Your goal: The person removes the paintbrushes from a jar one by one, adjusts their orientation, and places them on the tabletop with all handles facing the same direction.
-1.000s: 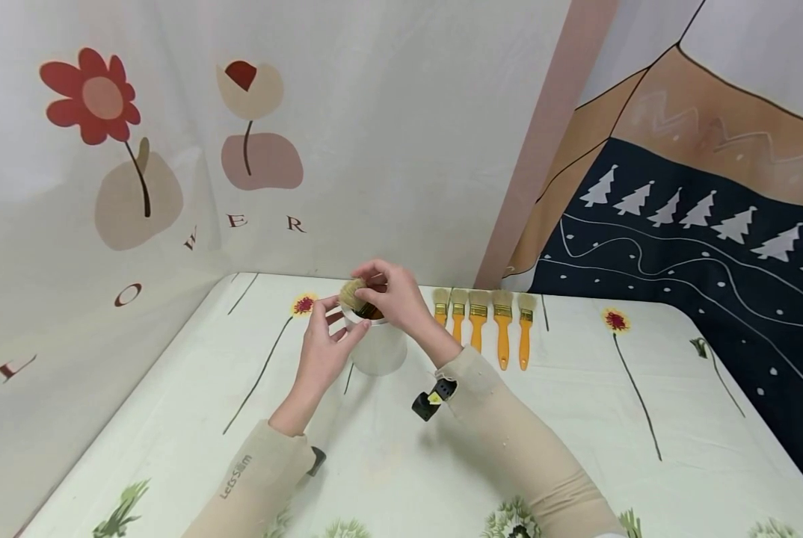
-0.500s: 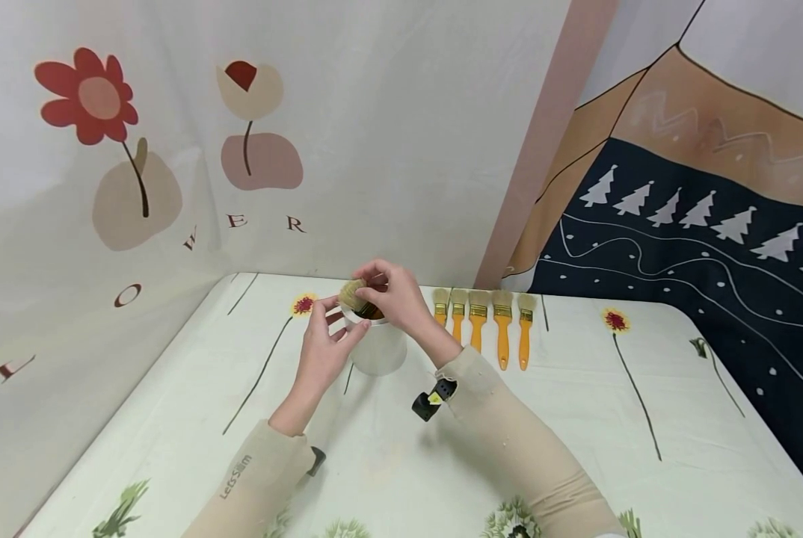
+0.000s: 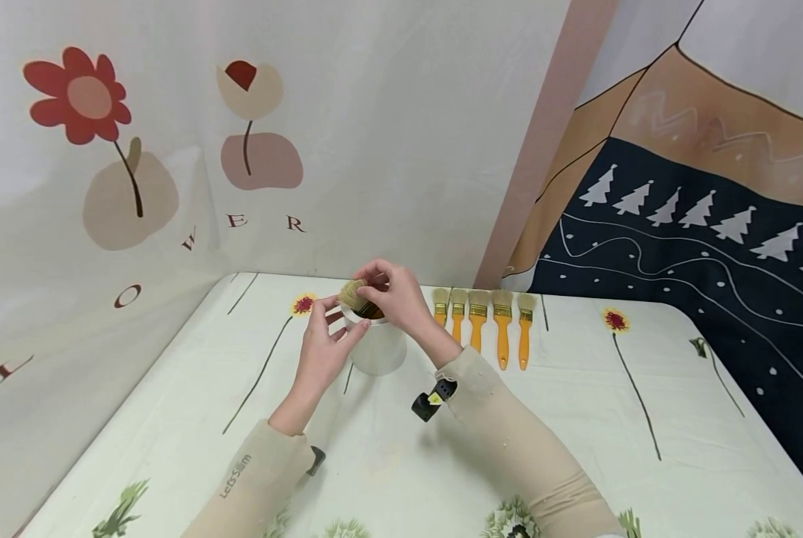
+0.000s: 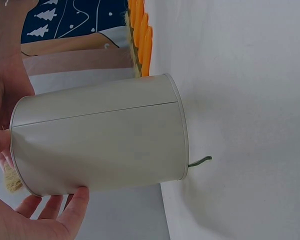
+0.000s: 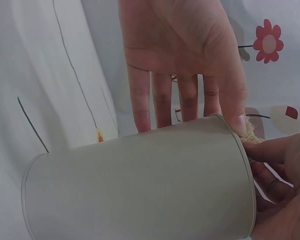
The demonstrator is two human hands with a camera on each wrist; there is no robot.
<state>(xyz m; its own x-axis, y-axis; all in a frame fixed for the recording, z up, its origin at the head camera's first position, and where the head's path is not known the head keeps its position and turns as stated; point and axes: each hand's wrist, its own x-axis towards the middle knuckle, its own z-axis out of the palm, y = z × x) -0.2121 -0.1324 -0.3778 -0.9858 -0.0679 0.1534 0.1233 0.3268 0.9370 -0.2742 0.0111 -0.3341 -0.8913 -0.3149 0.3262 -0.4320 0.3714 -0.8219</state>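
Observation:
A pale cylindrical can (image 3: 379, 351) stands upright on the table, just left of the brush row. My left hand (image 3: 324, 347) steadies it from the left, thumb at the rim and fingers along the side, as the left wrist view shows on the can wall (image 4: 100, 135). At the can's mouth, my right hand (image 3: 395, 295) pinches a paintbrush (image 3: 352, 294) with pale bristles that lean left over the rim. The brush's handle is hidden inside the can. In the right wrist view, bristles (image 5: 250, 130) peek out beside the left thumb.
Several paintbrushes (image 3: 503, 329) with orange handles lie in a row right of the can, bristles toward the back. A white flower-printed cloth (image 3: 576, 418) covers the table. Printed fabric (image 3: 401, 149) hangs behind the table's back edge.
Both hands, the can and the paintbrush stay almost in place. The hanging fabric at the far left has drifted slightly to the left.

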